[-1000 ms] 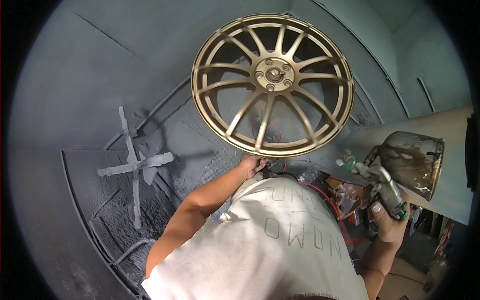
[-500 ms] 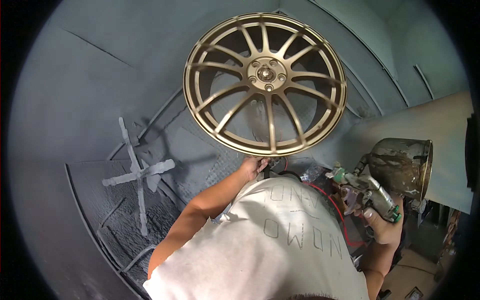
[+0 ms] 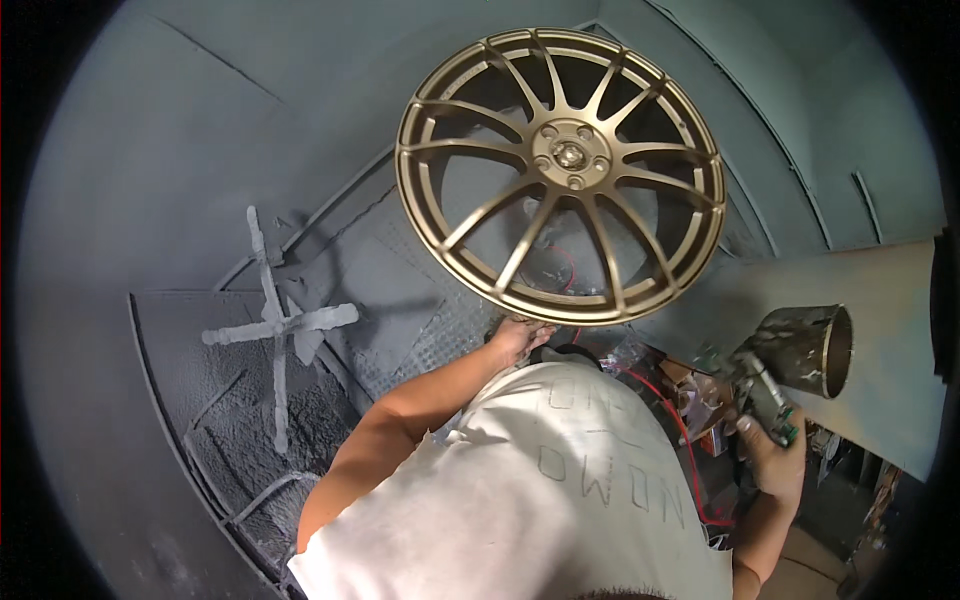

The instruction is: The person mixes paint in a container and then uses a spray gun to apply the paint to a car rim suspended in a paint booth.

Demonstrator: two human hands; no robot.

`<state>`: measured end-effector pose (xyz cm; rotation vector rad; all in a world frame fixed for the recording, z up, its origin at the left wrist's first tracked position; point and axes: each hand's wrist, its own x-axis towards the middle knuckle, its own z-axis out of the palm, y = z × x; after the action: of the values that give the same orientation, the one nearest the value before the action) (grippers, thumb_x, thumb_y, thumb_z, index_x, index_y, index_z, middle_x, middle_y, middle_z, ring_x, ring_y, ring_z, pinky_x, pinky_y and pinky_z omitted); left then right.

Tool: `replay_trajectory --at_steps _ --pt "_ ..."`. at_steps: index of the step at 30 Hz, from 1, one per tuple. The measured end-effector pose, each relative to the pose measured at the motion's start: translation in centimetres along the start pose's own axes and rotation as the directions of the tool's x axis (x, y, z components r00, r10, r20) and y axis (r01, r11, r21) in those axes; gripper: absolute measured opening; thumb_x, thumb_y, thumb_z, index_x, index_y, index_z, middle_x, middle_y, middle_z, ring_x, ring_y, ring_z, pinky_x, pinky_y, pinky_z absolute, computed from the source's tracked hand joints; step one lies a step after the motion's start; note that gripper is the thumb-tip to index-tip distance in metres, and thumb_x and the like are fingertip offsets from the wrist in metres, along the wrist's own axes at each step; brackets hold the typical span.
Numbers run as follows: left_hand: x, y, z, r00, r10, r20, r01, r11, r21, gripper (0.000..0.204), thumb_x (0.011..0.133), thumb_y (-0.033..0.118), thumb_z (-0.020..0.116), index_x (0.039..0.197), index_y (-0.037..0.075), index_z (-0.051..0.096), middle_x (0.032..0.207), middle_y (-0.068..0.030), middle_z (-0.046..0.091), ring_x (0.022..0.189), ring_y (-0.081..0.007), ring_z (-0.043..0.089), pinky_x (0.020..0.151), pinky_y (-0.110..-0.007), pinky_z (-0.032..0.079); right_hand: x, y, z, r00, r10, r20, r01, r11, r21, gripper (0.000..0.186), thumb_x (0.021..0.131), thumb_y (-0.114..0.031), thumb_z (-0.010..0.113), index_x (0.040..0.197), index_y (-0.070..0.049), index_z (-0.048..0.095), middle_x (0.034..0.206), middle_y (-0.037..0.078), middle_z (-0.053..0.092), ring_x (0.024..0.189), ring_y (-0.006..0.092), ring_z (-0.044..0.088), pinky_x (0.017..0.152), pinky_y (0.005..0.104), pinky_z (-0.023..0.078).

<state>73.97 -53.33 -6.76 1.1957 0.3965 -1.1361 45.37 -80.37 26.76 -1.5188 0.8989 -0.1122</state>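
A gold multi-spoke wheel rim [image 3: 570, 185] takes up the upper middle, tilted so its face and hub show. My left hand [image 3: 522, 338] is at its near lower edge, fingers curled; what they hold there is hidden by the rim and my body. Out to the right, my right hand [image 3: 772, 462] grips a spray gun [image 3: 765, 395] with a large paint-stained metal cup [image 3: 800, 350]. The gun's front points left and is blurred, apart from the wheel rim.
A paint-crusted cross-shaped stand [image 3: 280, 325] is at the left by the dark textured panel [image 3: 270, 415]. A red hose [image 3: 680, 425] runs beside my pale shirt [image 3: 520, 480]. Grey walls [image 3: 330, 60] surround the wheel rim; a pale board [image 3: 890, 350] and clutter lie to the right.
The wheel rim's spokes have turned, and the whole scene has shifted slightly right in view. My right hand has tilted the spray gun, with its cup now nearer the hand's left side.
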Motion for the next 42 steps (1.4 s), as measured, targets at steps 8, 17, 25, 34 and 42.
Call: replay_trajectory --at_steps 8,17,25,34,42 --pt "0.0 1.8 -1.7 0.998 -0.054 -0.019 0.054 0.998 0.017 0.015 0.095 0.005 0.056 0.107 0.003 0.065 0.098 -0.009 0.07 0.084 -0.0158 0.069 0.069 -0.025 0.058 3.6 -5.4 6.7 0.855 -0.083 0.513 0.057 0.996 0.066 0.028 0.083 -0.014 0.07 0.102 0.007 0.065 0.084 0.008 0.068 0.075 0.0145 0.061 0.07 0.0285 0.048" --pt "-1.3 6.1 -4.1 0.994 -0.102 -0.031 0.106 0.981 0.162 0.021 0.092 -0.002 0.054 0.111 0.002 0.064 0.1 -0.0109 0.07 0.085 -0.0158 0.067 0.072 -0.026 0.057 8.5 -10.7 12.1 0.901 -0.352 0.255 0.344 0.936 0.078 0.021 0.085 -0.013 0.071 0.095 0.004 0.066 0.079 0.005 0.065 0.068 0.0113 0.057 0.062 0.0251 0.045" --pt "-2.1 7.2 -6.2 0.994 -0.107 -0.027 0.109 0.936 0.334 0.021 0.09 -0.002 0.062 0.11 0.003 0.063 0.104 -0.0082 0.068 0.094 -0.0171 0.066 0.078 -0.027 0.055 9.7 -9.5 9.8 0.86 -0.457 -0.225 0.466 0.885 -0.016 0.022 0.088 -0.018 0.07 0.093 0.001 0.061 0.067 -0.004 0.053 0.058 0.0042 0.047 0.051 0.0218 0.036" --pt "2.6 7.6 -9.6 0.967 0.062 0.248 -0.253 0.37 0.894 0.023 0.088 0.013 0.065 0.109 0.004 0.066 0.106 -0.0115 0.069 0.098 -0.0258 0.065 0.083 -0.035 0.053 10.1 -2.0 4.6 0.844 -0.179 -0.505 0.254 0.963 0.084 0.019 0.092 -0.008 0.063 0.108 0.002 0.06 0.09 0.004 0.066 0.071 0.0073 0.058 0.06 0.0225 0.048" --pt "3.4 7.7 -17.6 0.992 0.041 0.116 -0.087 -0.436 0.896 0.035 0.083 0.032 0.064 0.109 0.01 0.068 0.116 -0.0169 0.065 0.109 -0.0336 0.061 0.092 -0.043 0.047 6.9 17.1 4.0 0.921 0.144 -0.363 -0.027 0.951 0.309 0.026 0.092 -0.004 0.06 0.118 0.0 0.06 0.108 0.006 0.066 0.087 0.0103 0.061 0.065 0.0239 0.051"
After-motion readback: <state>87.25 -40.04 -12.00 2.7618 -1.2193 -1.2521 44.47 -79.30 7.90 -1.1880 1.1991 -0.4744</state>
